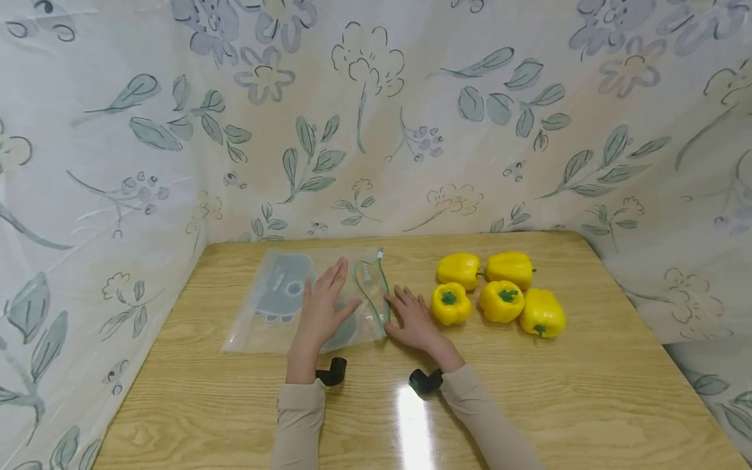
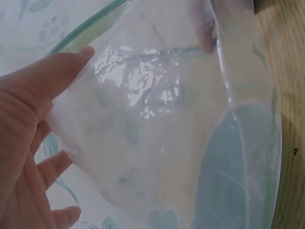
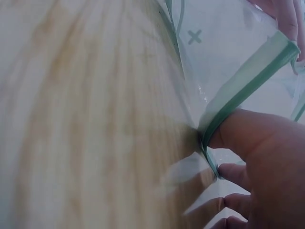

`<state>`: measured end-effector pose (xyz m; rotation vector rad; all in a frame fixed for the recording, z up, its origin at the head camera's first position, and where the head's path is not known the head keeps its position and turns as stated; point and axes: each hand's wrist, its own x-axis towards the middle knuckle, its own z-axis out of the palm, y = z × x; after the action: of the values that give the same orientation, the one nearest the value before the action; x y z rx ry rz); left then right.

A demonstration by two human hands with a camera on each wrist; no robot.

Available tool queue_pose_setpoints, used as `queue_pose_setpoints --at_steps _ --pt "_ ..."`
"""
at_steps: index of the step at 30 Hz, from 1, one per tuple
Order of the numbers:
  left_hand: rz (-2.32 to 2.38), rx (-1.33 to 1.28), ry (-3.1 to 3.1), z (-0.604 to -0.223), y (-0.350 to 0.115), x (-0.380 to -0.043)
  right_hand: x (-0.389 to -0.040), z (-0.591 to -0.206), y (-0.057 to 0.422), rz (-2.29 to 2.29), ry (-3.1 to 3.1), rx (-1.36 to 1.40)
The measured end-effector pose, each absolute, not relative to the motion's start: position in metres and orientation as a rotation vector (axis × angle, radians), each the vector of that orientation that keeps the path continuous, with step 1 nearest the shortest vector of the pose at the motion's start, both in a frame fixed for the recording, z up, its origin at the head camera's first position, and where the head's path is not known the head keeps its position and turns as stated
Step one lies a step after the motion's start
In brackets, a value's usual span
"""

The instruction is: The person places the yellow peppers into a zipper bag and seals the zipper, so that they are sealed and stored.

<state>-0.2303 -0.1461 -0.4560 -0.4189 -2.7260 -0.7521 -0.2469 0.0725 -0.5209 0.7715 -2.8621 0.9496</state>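
Observation:
A clear zip bag [image 1: 264, 336] with a grey-blue cartoon print and a green zip edge lies flat on the table, its mouth gaping a little to the right. My left hand [image 1: 322, 307] rests over the bag with straight fingers and the thumb spread; in the left wrist view, the thumb [image 2: 71, 64] touches the clear film. At the mouth, my right hand [image 1: 418, 325] pinches the green zip edge [image 3: 252, 81] between thumb and fingers. Several yellow bell peppers [image 1: 501, 301] with green stems sit together to the right of that hand.
A wooden table [image 1: 587, 391] carries everything, with a bright glare spot near its front edge. Floral-patterned cloth [image 1: 376, 130] hangs behind the table and at both sides. Black wrist mounts [image 1: 333, 372] stick out from both wrists.

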Motion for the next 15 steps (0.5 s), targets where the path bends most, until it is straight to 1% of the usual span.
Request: queue_pose_setpoints --at_steps 7,15 --pt "-0.714 -0.415 -2.743 -0.4549 -0.1446 -0.231 -0.254 -0.5245 0.0738 0.814 -2.938 0.779" --pt "-0.649 -0.403 -2.726 -0.4542 -0.1446 -0.2294 -0.2531 -0.5251 0.0755 0.822 -2.951 0.787"
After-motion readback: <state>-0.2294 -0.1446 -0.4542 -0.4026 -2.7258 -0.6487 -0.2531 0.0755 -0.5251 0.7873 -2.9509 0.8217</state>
